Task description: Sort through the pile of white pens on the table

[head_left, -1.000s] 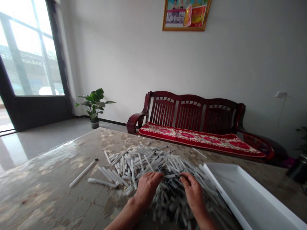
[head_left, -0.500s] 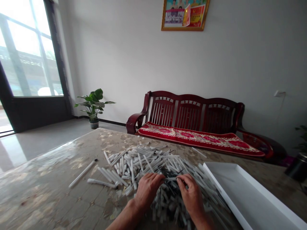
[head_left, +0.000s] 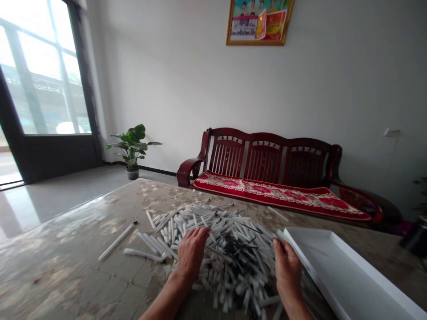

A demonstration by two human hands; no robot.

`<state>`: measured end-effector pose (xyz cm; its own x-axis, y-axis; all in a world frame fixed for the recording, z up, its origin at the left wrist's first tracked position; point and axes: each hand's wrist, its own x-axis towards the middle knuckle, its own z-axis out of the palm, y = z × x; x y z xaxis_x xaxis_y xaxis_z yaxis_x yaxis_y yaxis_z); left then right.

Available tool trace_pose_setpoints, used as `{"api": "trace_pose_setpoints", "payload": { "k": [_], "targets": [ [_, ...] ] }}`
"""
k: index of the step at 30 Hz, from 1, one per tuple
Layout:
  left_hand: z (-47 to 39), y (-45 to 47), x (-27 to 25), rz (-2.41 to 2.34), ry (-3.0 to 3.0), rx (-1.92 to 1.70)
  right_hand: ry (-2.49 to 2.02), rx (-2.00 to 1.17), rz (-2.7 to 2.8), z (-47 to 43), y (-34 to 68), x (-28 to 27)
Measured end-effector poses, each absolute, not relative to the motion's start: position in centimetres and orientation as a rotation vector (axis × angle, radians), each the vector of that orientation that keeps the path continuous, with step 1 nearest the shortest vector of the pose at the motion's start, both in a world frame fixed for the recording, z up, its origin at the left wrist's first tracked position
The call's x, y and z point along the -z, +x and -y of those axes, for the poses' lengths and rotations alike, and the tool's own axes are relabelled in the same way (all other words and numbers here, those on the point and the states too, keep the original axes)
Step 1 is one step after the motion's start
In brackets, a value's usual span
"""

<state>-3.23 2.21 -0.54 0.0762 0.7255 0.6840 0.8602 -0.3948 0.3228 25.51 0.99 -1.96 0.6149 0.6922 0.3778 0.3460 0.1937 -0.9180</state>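
A heap of translucent white pen-like tubes (head_left: 187,222), with thin black sticks (head_left: 242,253) in its middle, is spread over the table in front of me. My left hand (head_left: 193,251) is over the heap's left side, fingers curled together; whatever they grip is hidden. To the right, my right hand (head_left: 288,262) is closed in a pinch beside the rim of a shallow white box (head_left: 353,271). Pale tubes lie close by its fingertips, and I cannot make out which, if any, it holds.
The patterned table (head_left: 83,275) carries a lone tube (head_left: 115,242) on the left, with a small black piece (head_left: 135,222) near its end. Another tube (head_left: 278,213) lies towards the back. Beyond stand a red wooden bench (head_left: 263,155) and a potted plant (head_left: 132,142).
Half a second ago my hands were close together with a pale tube between them. They have moved apart: the left to the left, the right towards the box.
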Motion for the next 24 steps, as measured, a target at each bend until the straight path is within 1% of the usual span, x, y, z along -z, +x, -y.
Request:
{"api": "trace_pose_setpoints", "payload": {
  "k": [3, 7, 10, 14, 17, 19, 21, 24],
  "targets": [
    [-2.2, -3.0, 0.7, 1.592, -2.177, 1.262, -1.451, -0.273, 1.047, -1.1, 25.5, 2.2],
    [-1.1, -1.9, 0.5, 1.379, -2.278, 1.279, -1.458, -0.246, 1.233, 0.0, 24.1, 1.4],
    [-0.2, -0.8, 0.2, 1.214, -2.375, 1.239, -1.446, -0.364, 1.352, 1.5, 22.2, -0.1],
    [0.6, 0.5, -0.1, 1.033, -2.545, 1.149, -1.352, -0.500, 1.646, 2.6, 20.0, -1.5],
    [0.5, 0.5, -0.3, 1.007, -2.583, 1.096, -1.371, -0.562, 1.639, 2.4, 19.6, -1.4],
    [0.3, 0.1, -0.5, 1.083, -2.544, 1.079, -1.389, -0.687, 1.503, 2.0, 19.8, -1.0],
    [0.0, -0.5, -0.7, 1.159, -2.519, 1.047, -1.404, -0.882, 1.385, 1.9, 20.1, -0.7],
    [-0.3, -1.1, -1.0, 1.202, -2.540, 0.993, -1.394, -1.138, 1.383, 2.1, 20.6, -0.9]
  ]
}}
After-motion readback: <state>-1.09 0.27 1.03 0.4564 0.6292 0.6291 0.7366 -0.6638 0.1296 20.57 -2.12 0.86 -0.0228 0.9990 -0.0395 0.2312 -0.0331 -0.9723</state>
